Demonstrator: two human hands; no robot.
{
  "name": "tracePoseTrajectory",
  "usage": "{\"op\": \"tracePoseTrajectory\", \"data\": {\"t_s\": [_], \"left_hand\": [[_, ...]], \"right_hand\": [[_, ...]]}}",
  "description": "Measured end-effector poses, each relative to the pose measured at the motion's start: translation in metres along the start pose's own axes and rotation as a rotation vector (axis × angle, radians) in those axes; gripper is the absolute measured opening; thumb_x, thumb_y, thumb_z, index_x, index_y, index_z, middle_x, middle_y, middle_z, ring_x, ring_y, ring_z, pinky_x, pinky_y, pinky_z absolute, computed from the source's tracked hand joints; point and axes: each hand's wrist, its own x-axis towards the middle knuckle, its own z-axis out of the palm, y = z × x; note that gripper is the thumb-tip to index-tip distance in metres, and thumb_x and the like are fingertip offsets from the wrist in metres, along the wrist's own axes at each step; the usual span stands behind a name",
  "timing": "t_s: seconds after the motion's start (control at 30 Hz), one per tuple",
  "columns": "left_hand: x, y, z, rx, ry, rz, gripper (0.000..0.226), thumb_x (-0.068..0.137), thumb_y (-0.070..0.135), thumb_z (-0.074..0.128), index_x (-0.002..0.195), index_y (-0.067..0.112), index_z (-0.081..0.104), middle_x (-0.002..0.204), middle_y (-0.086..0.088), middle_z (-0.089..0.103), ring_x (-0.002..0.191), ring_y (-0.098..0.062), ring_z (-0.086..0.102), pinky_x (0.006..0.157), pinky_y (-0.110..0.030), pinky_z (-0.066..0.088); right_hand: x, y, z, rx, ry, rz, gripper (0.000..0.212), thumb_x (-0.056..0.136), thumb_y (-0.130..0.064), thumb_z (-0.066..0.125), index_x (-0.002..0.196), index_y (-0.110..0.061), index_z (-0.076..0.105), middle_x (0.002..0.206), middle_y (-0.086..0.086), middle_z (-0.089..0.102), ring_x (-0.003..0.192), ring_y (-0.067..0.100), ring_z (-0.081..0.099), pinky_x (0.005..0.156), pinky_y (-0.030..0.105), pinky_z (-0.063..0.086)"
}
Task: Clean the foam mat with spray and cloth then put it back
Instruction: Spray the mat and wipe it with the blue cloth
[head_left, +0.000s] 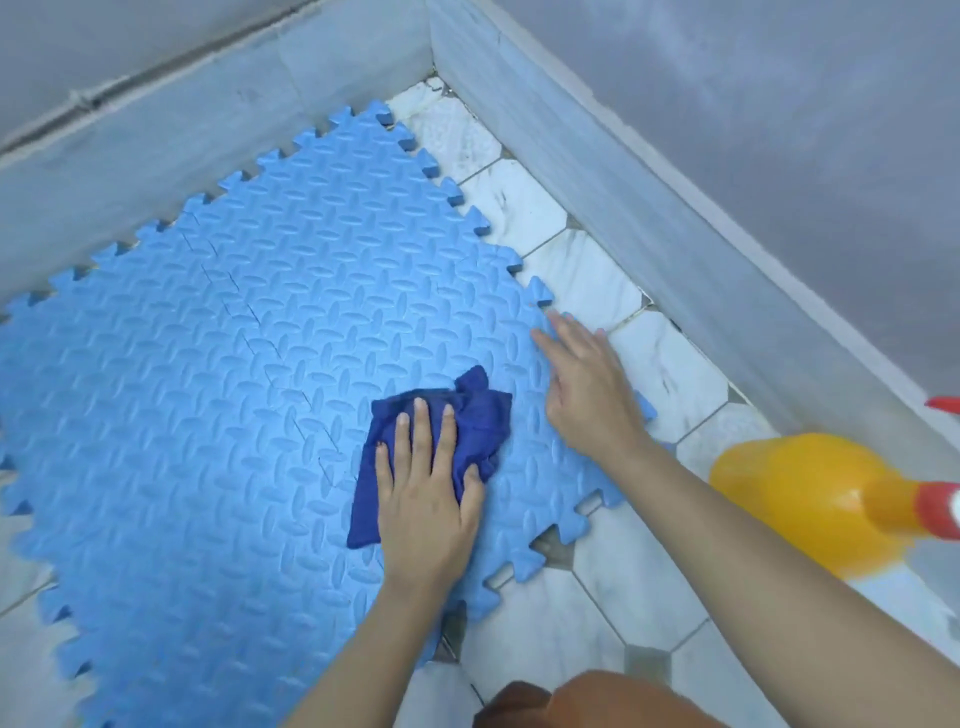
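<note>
Foam mat on tiled floor, corner of room, two hands at work.

Item: blue foam mat (218, 364), interlocking tiles with toothed edges, lying flat on white marble floor tiles (587, 280) near grey skirting (675, 218). Left hand (428, 488) flat on dark blue cloth (478, 421), fingers straight and spread, pressing it to the mat's near right part. Right hand (587, 389) just beside, fingers straight, resting on the mat's right edge. Yellow spray bottle (810, 499), red nozzle, stands on the tiles right of the mat, behind the right forearm. Brown-clad knee (587, 701) at bottom.
</note>
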Motion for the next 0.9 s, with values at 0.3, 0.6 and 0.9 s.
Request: {"op": "tracePoseTrajectory", "data": {"t_s": [0.3,0.6,0.9], "left_hand": [[0.096,0.043,-0.003,0.038,0.039,0.118,0.064,0.089,0.043,0.027,0.15,0.022,0.029,0.158,-0.007,0.022,0.146,-0.026,0.017,0.117,-0.045,0.009],[0.135,0.052,-0.004,0.036,0.042,0.198,0.062,0.093,0.043,0.027,0.152,0.022,0.022,0.16,-0.006,0.015,0.147,-0.025,0.01,0.118,-0.045,0.005],[-0.016,0.032,0.021,0.106,-0.029,0.369,0.064,0.086,0.042,0.04,0.148,0.025,0.034,0.157,-0.003,0.025,0.145,-0.023,0.022,0.117,-0.047,0.016]], "right_hand": [[-0.066,0.042,0.011,0.021,0.235,0.195,0.052,0.096,-0.016,0.033,0.147,-0.02,0.043,0.15,0.004,0.047,0.143,0.026,0.035,0.121,0.049,0.016],[-0.068,0.046,0.015,0.009,0.244,0.165,0.054,0.094,-0.013,0.037,0.147,-0.018,0.043,0.148,0.005,0.048,0.143,0.028,0.036,0.12,0.05,0.02],[-0.066,0.044,0.013,0.004,0.205,0.176,0.051,0.098,-0.017,0.033,0.148,-0.02,0.041,0.149,0.004,0.047,0.144,0.027,0.035,0.121,0.048,0.018]]}}
